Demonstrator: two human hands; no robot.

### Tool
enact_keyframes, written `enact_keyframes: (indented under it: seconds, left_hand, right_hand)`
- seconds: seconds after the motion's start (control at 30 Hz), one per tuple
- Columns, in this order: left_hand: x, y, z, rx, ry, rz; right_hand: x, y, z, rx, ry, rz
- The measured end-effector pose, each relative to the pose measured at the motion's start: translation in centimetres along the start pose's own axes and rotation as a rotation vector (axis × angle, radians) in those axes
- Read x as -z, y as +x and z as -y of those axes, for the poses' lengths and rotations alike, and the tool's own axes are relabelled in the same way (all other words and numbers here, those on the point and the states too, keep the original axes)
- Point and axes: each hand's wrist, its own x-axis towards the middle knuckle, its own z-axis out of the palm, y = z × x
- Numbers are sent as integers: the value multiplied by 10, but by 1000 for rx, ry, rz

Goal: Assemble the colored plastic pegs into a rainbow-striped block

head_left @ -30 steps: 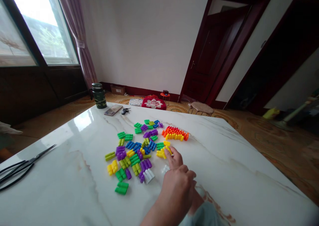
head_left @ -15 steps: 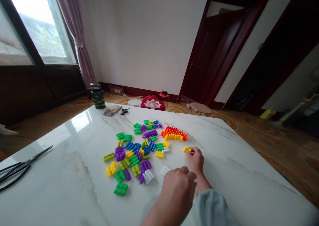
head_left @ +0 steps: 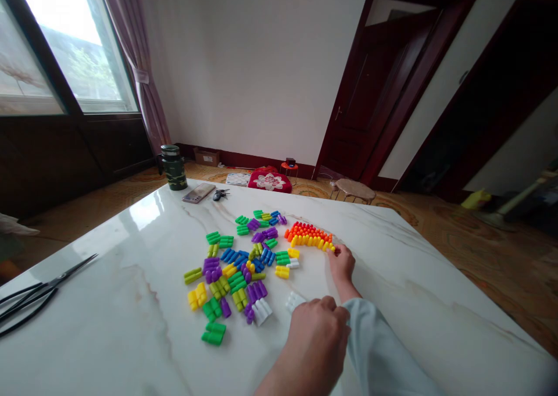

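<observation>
My right hand [head_left: 342, 264], in a pale blue sleeve, pinches a yellow toy block [head_left: 332, 248] at the right end of a yellow row [head_left: 310, 242]. Behind that row stand orange and red blocks [head_left: 307, 231] in a tight curved cluster. Nearer to me is my left hand [head_left: 317, 335], closed above the table, its fingertips hidden from view. White blocks [head_left: 295, 300] lie just beyond its knuckles. To the left spread loose purple blocks [head_left: 256, 291], green blocks [head_left: 213, 333], blue blocks [head_left: 238, 259] and more yellow blocks [head_left: 197, 296].
Black-handled scissors [head_left: 47, 288] lie at the left of the white marble-patterned table [head_left: 131, 338]. Along the far edge are a camouflage flask [head_left: 174, 170], a phone [head_left: 199, 192] and keys [head_left: 220, 194]. Beyond the table, a round stool [head_left: 354, 189] stands on the floor.
My right hand has moved slightly away from me, bringing the yellow block up to the right end of the yellow row. My left hand stays closed in nearly the same place.
</observation>
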Motion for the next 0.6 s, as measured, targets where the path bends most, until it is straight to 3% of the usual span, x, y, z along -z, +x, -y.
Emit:
enact_keyframes:
  seconds: [0.6]
  left_hand:
    - [8,1,-6,32,27,59]
  right_hand:
    - [-7,-7,-6,3,119,-15]
